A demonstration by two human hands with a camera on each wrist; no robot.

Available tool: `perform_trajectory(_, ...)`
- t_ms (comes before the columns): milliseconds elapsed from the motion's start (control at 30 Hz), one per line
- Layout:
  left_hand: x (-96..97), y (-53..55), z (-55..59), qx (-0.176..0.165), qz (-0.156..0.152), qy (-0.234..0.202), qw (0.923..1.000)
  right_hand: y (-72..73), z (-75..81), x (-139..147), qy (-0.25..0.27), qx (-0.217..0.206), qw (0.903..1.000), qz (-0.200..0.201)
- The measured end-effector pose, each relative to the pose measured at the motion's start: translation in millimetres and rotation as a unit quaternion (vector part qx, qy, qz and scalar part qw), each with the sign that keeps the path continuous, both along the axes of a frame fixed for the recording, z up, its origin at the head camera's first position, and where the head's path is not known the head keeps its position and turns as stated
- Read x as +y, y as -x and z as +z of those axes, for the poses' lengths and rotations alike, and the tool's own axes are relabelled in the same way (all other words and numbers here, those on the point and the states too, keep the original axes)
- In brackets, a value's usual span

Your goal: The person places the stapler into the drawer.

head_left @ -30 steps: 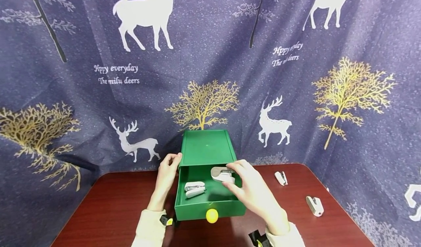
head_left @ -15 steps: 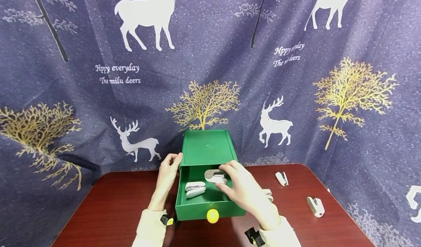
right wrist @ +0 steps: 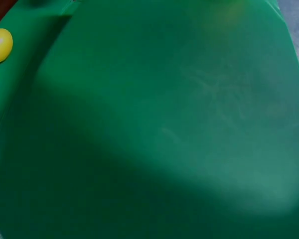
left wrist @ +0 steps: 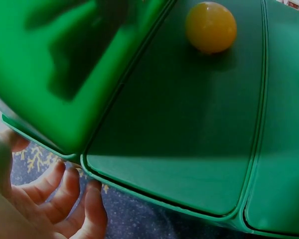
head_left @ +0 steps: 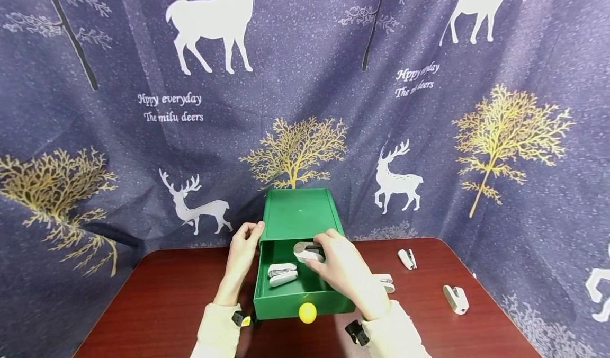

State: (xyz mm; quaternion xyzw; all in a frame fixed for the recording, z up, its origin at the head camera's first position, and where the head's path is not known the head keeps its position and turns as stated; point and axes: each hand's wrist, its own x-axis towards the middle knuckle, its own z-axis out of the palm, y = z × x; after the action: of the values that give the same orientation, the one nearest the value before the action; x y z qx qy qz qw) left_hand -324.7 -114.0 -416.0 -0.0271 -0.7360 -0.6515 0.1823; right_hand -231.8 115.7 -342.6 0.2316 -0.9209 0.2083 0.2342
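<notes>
Behind the yellow knob (head_left: 307,313), a white stapler (head_left: 283,278) lies in the green drawer (head_left: 276,308); just beyond, my right hand (head_left: 339,258) pinches a grey-topped stapler (head_left: 302,250), farther left than a second ago. Unmoved, my left hand (head_left: 244,248) holds the green cabinet (head_left: 301,213) by its edge.

A dark blue cloth (head_left: 305,72) printed with white deer (head_left: 212,21) and golden trees (head_left: 489,164) hangs behind a reddish-brown table (head_left: 162,294).

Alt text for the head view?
A person's right hand holds a white stapler at an open green drawer with another stapler inside; the left hand rests at the left side of the green box. More staplers lie to the right.
</notes>
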Motion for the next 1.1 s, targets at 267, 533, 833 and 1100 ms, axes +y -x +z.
perform_trajectory(267,0.1,-0.6,-0.4,0.001,0.001,0.001,1.0,5.6,-1.0,-9.6,-0.011,-0.022,0.9996,-0.016)
perform_trajectory(533,-0.5,-1.0,0.1,0.002,-0.004,0.003,1.0,6.3,-2.2,-15.4,-0.008,-0.034,0.9987,-0.036)
perform_trajectory(833,-2.0,-0.7,-0.1,-0.002,-0.001,0.013,0.9999,5.6,-3.9,-19.8,-0.032,-0.06,0.9954,-0.068)
perform_trajectory(1100,-1.3,0.1,-0.7,0.0,0.001,0.013,0.9999,5.8,-3.3,-21.9,-0.053,-0.073,0.9929,-0.077)
